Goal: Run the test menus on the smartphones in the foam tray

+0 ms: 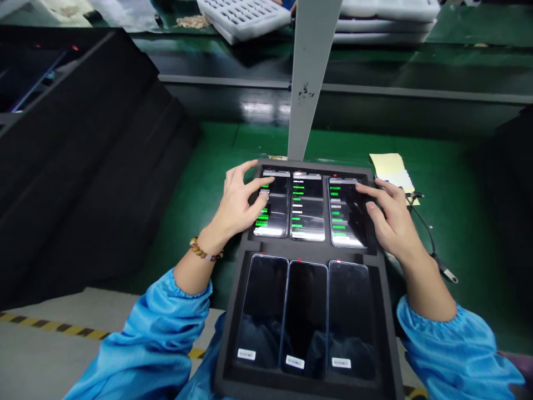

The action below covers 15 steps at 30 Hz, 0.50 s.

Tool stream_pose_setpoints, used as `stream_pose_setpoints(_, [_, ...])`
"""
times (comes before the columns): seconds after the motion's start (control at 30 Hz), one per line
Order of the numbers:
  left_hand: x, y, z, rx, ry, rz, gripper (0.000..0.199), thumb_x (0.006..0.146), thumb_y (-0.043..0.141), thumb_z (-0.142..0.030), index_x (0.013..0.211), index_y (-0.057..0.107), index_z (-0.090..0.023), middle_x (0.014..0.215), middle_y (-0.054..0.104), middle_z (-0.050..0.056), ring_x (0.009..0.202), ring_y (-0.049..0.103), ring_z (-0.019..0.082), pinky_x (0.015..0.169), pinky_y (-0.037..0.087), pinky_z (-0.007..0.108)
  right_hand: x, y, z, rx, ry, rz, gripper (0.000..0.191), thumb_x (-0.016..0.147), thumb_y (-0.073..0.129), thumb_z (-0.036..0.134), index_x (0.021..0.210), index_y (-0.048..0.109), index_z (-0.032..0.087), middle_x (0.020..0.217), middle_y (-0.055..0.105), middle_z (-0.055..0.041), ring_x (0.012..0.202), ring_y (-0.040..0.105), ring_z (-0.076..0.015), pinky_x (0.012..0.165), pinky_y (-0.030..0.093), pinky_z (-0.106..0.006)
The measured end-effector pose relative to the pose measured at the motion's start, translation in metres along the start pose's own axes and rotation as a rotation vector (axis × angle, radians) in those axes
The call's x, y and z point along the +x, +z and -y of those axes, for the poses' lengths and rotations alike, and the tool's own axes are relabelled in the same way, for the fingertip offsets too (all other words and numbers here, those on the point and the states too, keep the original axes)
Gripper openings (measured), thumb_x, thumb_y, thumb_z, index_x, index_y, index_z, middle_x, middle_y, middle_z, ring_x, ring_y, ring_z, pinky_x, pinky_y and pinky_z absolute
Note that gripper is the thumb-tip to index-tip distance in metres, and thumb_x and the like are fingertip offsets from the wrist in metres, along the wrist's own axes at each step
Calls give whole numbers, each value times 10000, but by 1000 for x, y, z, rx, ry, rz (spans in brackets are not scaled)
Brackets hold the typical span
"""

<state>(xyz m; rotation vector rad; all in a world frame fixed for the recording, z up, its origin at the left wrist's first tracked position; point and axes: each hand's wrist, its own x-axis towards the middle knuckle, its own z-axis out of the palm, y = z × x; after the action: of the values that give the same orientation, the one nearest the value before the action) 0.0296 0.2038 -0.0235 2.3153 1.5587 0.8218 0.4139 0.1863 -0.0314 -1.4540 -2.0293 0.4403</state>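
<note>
A black foam tray (308,253) holds two rows of smartphones. In the far row the left phone (275,208), middle phone (307,211) and right phone (347,216) are lit, with green and white text lines. My left hand (239,200) is at the tray's left edge, fingers apart, index and thumb over the left phone. At the right edge, my right hand (391,216) has its fingers spread, the index fingertip at the right phone's upper screen. Three dark phones with white barcode labels fill the near row: a left one (264,311), a middle one (306,316) and a right one (350,316).
A grey post (310,83) rises behind the tray. Stacked black trays (91,155) stand at left. On the green surface (453,222) at right lie yellow paper (391,166) and a cable with a USB plug (445,269). White trays (245,16) sit at the back.
</note>
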Motion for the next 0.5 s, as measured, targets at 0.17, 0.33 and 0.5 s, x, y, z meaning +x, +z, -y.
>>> stream_pose_setpoints(0.17, [9,3,-31,71,274,221,332,1041,578,-357,1295,790,-326,1688,453,81,1535,429,354,1329,259,685,0,-3,6,30,-80,118,377,1119,434,349,1379,707,346,1351,750,-56,1482,530,-330,1247,382,-656])
stream_pose_setpoints(0.33, [9,6,-33,117,150,122,407,1066,511,-322,1407,723,-254,1650,490,132,1522,437,351,1323,267,689,0,-2,6,18,-49,90,407,1115,445,366,1459,660,336,1504,667,-63,1528,475,-346,1260,357,-675])
stream_pose_setpoints(0.5, [1,-6,-10,48,43,55,343,1008,541,-239,1162,842,-295,1487,615,74,1407,501,340,1196,437,633,-1,-6,6,17,-70,113,374,1119,442,348,1374,716,355,1381,733,-52,1484,523,-332,1248,366,-659])
